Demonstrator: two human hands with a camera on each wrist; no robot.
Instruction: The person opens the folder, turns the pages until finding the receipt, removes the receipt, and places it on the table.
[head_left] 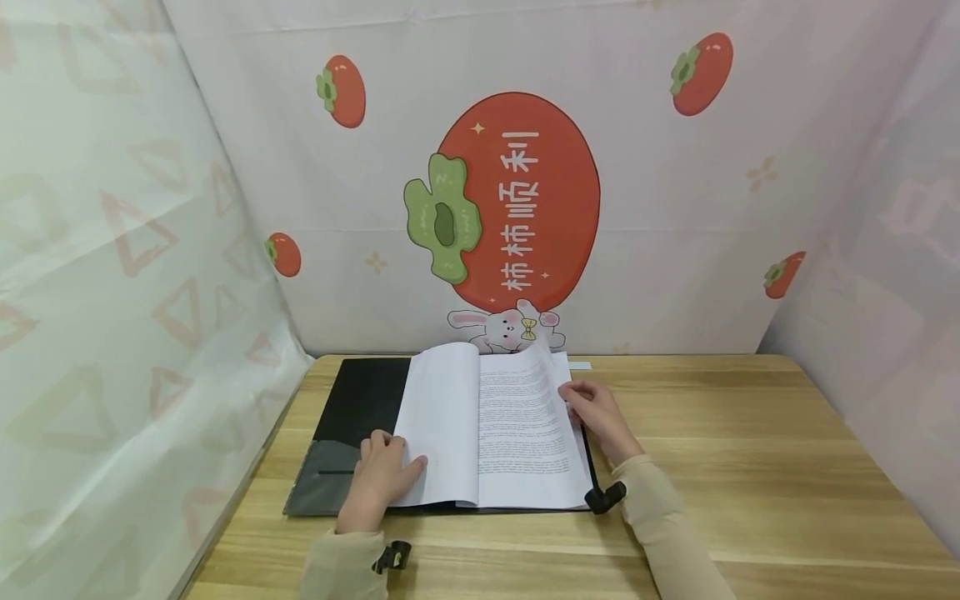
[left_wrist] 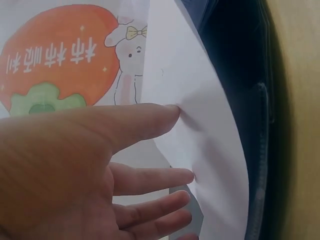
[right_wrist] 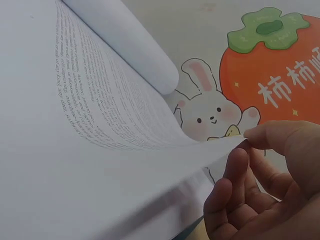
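Right hand (head_left: 600, 417) first: its thumb and finger are pinched together on the edge of a printed page (head_left: 525, 417). Paper is thin, so a small pinch seems enough, and it leaves most of the words uncovered. In the right wrist view the page bends up to the fingertips in a soft curve, likely because only its edge is held and the middle is free.

Left hand (head_left: 381, 471) is not clamped on anything. Its thumb and fingers are apart, and in the left wrist view they touch the white page on the left (head_left: 438, 425). That page bows up, so the touch may be there to stop it from flopping over.

Both pages belong to a stack in a black folder (head_left: 367, 400), which lies flat on the wooden table (head_left: 712, 467), in front of the person. Lying flat, it has the table under it, so neither hand has to carry it. The folder's left cover shows past the paper, with a gray pocket (head_left: 322, 492) at its bottom corner.
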